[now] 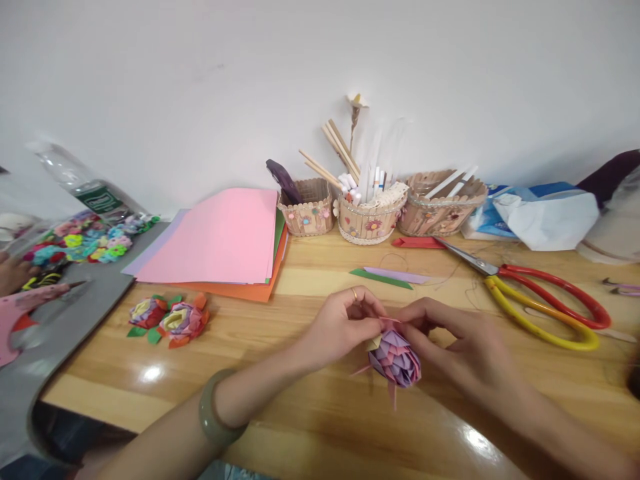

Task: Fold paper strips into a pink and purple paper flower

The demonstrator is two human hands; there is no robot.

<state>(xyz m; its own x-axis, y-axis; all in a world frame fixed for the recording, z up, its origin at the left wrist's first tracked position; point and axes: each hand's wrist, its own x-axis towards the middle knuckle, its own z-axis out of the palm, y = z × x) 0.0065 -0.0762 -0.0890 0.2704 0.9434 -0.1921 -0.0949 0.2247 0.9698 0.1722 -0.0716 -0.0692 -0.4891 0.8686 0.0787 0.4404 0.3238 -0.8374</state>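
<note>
Between my two hands is a folded paper flower (397, 360) in purple and pink, with loose pink strips sticking out below it. My left hand (347, 325), with a ring on it, pinches the flower's upper edge between thumb and fingers. From the other side my right hand (445, 333) closes on a pink paper piece (389, 323) at the flower's top. The fingertips of both hands nearly meet there and partly hide the paper. A green strip (383, 279) and a purple strip (395, 275) lie on the table just beyond my hands.
Large scissors (540, 300) lie at the right, blades pointing away. Two finished paper flowers (170, 319) rest at the left, near stacked coloured paper (210, 240). Decorated baskets (370, 220) holding sticks and pens stand along the wall. Another person's hand (13, 273) shows at far left.
</note>
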